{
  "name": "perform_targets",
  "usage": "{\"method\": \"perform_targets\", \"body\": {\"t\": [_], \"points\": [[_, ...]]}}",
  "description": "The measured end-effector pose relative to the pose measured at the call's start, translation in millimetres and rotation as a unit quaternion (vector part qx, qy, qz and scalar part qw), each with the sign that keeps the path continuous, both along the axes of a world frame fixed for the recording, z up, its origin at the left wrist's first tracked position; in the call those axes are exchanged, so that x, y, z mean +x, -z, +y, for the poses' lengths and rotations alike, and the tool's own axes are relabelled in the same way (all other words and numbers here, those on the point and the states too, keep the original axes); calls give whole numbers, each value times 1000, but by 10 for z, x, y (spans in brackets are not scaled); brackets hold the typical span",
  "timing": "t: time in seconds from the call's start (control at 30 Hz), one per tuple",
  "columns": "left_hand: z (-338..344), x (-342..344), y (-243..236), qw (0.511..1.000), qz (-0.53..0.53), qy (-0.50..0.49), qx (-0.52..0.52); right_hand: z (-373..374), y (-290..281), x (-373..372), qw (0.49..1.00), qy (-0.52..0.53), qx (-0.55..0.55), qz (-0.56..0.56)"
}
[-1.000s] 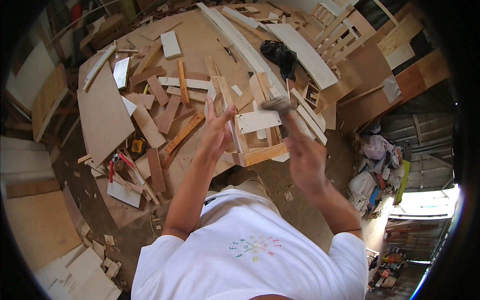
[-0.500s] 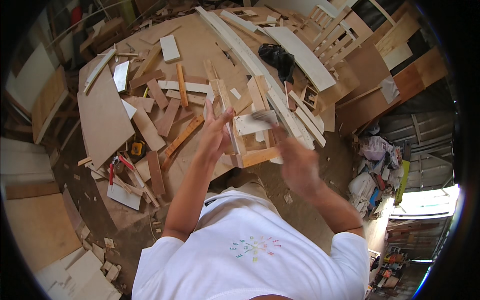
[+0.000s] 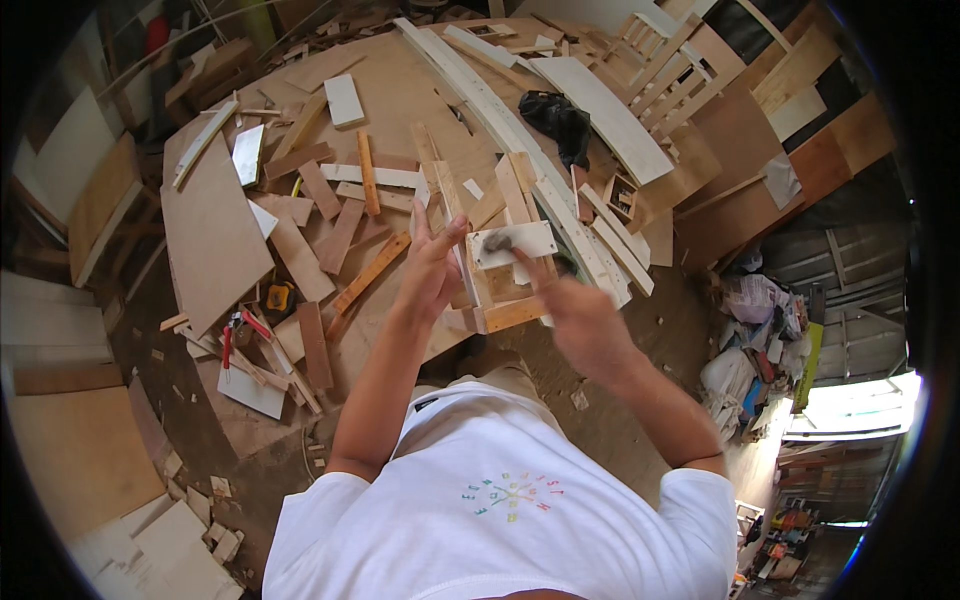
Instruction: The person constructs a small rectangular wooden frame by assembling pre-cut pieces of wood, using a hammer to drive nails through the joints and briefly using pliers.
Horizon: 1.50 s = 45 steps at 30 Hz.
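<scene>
Operating from afar, I list: 1 wooden frame (image 3: pixel 515 313), in front of the white shirt (image 3: pixel 505 510), between the hands; 1 white board (image 3: pixel 540 237) across it; 1 left hand (image 3: pixel 432 265), gripping the frame's left upright, index finger extended, other fingers partly hidden; 1 right hand (image 3: pixel 582 322), fingers closed round 1 hammer (image 3: pixel 497 241), head blurred over the white board, contact unclear; leftward, 1 yellow-and-black tape measure (image 3: pixel 279 297); beyond, 1 black plastic bag (image 3: pixel 558 125).

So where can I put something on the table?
The table is mostly bare between the white block and long beams; so is the big panel left of the scraps. Those scraps crowd the space beside the left hand.
</scene>
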<state>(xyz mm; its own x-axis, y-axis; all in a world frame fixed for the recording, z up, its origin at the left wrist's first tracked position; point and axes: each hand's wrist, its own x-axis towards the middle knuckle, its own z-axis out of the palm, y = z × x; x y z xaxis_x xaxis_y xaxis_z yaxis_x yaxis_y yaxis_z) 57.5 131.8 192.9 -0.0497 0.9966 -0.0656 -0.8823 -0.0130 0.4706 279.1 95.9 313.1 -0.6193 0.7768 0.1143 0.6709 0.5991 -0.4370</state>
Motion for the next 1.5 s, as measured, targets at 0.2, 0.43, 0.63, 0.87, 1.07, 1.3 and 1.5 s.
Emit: {"method": "perform_targets", "body": {"t": [0.2,0.43,0.63,0.87,1.07,1.3,1.5], "points": [[-31,36,-86,999,6,-22,-28,-39,-94,-25,988,34,12,149],[-16,12,-94,999,17,-25,-27,10,-117,-51,987,28,41,153],[-32,-14,-31,1000,20,-21,-12,76,-142,-75,990,-2,0,142],[-65,-2,-87,997,44,-25,-52,-88,-92,-104,987,-70,-40,140],[11,13,1,999,36,-33,-16,-54,-45,1,998,-63,-7,-19],[-47,36,-68,998,26,-33,-37,28,-98,321,967,161,-83,178],[-85,53,-204,997,45,-34,-46,-36,157,612,974,146,72,154]]}}
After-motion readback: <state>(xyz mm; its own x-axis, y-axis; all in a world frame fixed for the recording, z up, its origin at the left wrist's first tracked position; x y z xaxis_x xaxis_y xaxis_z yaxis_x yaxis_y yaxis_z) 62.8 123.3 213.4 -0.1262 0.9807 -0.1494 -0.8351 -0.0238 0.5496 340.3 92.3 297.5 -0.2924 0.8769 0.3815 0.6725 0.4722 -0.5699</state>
